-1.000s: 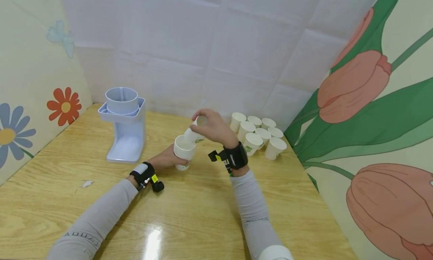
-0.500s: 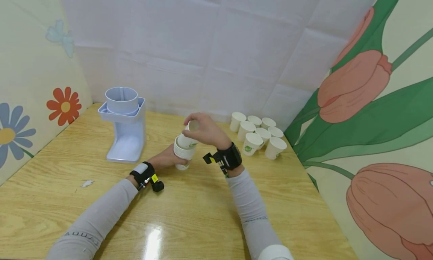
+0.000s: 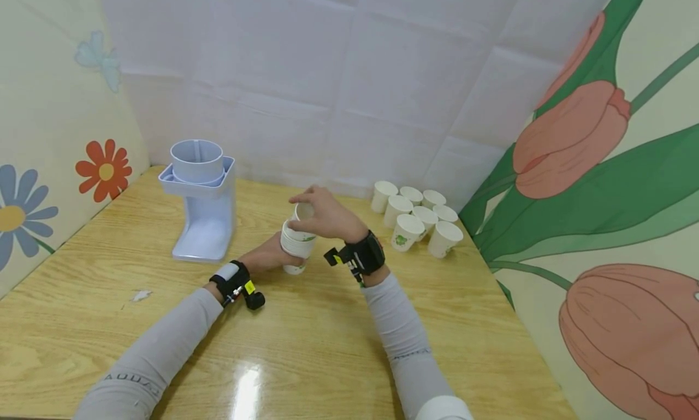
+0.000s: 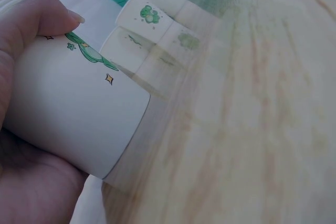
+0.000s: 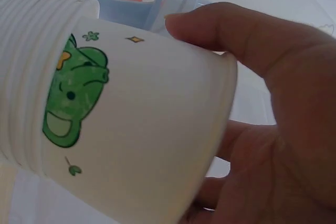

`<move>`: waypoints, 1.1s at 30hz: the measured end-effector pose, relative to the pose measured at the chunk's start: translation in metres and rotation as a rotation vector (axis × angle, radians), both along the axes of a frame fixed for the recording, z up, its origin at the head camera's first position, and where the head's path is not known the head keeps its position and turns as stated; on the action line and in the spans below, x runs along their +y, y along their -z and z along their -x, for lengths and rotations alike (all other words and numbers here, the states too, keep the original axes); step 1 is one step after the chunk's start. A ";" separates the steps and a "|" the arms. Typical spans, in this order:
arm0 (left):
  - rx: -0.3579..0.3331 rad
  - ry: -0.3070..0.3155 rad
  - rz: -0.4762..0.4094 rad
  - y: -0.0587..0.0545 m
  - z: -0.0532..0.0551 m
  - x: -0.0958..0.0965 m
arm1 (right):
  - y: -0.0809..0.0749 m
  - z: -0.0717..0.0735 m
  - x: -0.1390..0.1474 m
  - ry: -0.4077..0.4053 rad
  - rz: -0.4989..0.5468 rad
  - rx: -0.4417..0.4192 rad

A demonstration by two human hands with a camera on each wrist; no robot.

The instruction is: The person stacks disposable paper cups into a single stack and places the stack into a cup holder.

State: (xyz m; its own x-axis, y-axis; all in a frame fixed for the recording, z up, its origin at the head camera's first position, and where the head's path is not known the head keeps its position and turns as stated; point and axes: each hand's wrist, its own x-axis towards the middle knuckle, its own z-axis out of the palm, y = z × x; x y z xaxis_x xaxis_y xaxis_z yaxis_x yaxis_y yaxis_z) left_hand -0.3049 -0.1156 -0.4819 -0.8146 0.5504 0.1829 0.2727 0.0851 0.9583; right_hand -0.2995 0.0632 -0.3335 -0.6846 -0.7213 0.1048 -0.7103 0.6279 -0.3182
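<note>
My left hand (image 3: 269, 254) grips a stack of white paper cups (image 3: 295, 246) near the middle of the wooden table. In the left wrist view the thumb lies over the lowest cup (image 4: 84, 108), which carries a green print. My right hand (image 3: 330, 216) holds one more paper cup (image 5: 142, 124) by its rim, thumb on one side and fingers on the other. This cup sits partly inside the top of the stack, its green animal print showing in the right wrist view. Its lower part is hidden within the stacked rims.
Several white paper cups (image 3: 408, 230) stand upright in a close group at the back right. A pale blue stand (image 3: 203, 238) bearing a round holder (image 3: 196, 162) is at the back left. White cloth (image 3: 273, 92) hangs behind the table.
My right hand has moved left and slightly down, bringing its cup from a tilt above the stack's mouth into the stack. The left hand and its stack have stayed in place.
</note>
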 end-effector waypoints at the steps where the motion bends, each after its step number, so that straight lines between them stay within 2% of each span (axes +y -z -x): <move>1: -0.001 -0.003 0.004 0.000 0.000 0.000 | 0.000 0.000 0.000 0.003 -0.013 0.003; 11: 0.000 -0.025 0.017 -0.001 -0.001 0.002 | -0.002 -0.003 0.001 0.003 -0.125 0.020; 20: 0.017 -0.025 0.025 0.000 0.000 0.001 | -0.001 -0.002 0.001 -0.054 -0.116 -0.008; 24: 0.004 -0.028 0.020 0.000 -0.001 0.001 | 0.000 -0.001 0.000 -0.074 -0.094 -0.027; 33: 0.030 -0.044 0.053 -0.003 -0.004 0.002 | 0.012 0.005 -0.007 -0.095 -0.119 -0.090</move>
